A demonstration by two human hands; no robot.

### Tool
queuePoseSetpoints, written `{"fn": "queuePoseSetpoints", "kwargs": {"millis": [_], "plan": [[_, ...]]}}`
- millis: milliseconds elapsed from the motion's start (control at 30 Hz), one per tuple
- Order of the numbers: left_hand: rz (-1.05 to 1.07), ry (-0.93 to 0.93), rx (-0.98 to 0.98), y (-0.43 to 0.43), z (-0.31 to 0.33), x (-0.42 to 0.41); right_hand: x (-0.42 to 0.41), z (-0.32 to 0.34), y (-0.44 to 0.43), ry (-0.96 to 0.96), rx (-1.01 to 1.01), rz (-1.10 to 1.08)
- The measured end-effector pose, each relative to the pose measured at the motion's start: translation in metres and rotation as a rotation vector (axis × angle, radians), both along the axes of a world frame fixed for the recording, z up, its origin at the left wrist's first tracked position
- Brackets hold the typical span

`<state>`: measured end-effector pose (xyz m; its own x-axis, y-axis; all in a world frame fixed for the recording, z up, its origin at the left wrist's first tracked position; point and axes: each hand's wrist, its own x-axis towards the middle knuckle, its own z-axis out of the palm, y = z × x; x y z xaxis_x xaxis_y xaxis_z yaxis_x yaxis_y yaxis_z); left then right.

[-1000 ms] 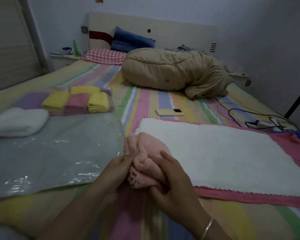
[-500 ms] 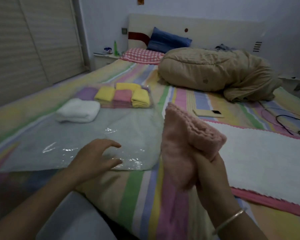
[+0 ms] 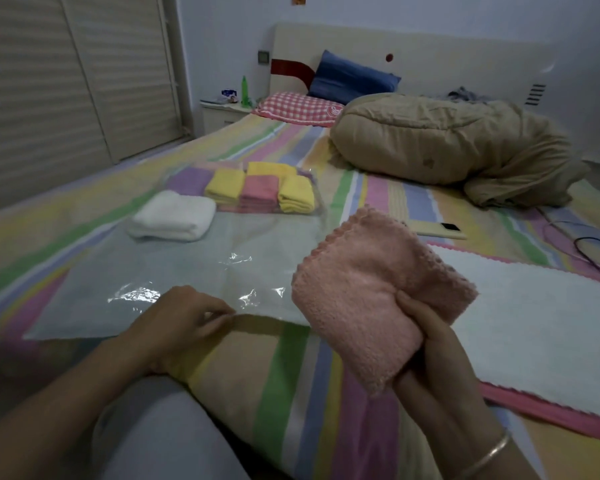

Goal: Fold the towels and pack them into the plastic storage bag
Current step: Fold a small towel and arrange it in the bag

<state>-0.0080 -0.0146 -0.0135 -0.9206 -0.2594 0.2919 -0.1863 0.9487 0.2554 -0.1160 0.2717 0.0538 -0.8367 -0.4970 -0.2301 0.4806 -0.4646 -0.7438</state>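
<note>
My right hand (image 3: 433, 348) grips a folded pink towel (image 3: 371, 299) and holds it up above the bed. A clear plastic storage bag (image 3: 194, 268) lies flat on the striped sheet, and my left hand (image 3: 181, 323) pinches its near edge. Inside the bag's far end sit several small folded towels (image 3: 260, 192), yellow, pink and purple. A folded white towel (image 3: 174, 216) rests at the bag's left side. To the right a large white towel with a pink border (image 3: 534, 323) is spread flat.
A tan rolled duvet (image 3: 440, 147) takes up the far right of the bed. A phone (image 3: 437, 230) and a black cable (image 3: 593, 251) lie beyond the spread towel. Pillows (image 3: 326, 95) sit at the headboard, a nightstand (image 3: 222, 109) stands far left. My knee (image 3: 160, 431) is in the foreground.
My left hand let go of the pink towel and moved left to the bag's near edge. My right hand lifted the folded towel. The view swung left.
</note>
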Motion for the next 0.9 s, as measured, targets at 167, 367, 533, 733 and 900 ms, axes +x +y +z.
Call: {"fn": "queuePoseSetpoints", "kwargs": {"millis": [167, 367, 533, 733, 900], "plan": [[0.187, 0.140, 0.111, 0.032, 0.011, -0.022, -0.016, -0.002, 0.000, 0.057, 0.061, -0.041], [0.253, 0.234, 0.241, 0.080, 0.032, -0.058, -0.041, 0.011, 0.010, 0.174, 0.035, -0.133], [0.201, -0.032, 0.522, 0.066, 0.025, -0.072, -0.047, 0.006, 0.016, 0.214, 0.025, -0.149], [0.154, -0.073, 0.726, 0.043, 0.023, -0.063, -0.037, -0.007, 0.003, 0.545, 0.078, -0.385], [0.263, 0.081, 0.930, 0.046, 0.051, -0.074, -0.014, -0.062, -0.038, 1.735, 0.584, -0.318]]}}
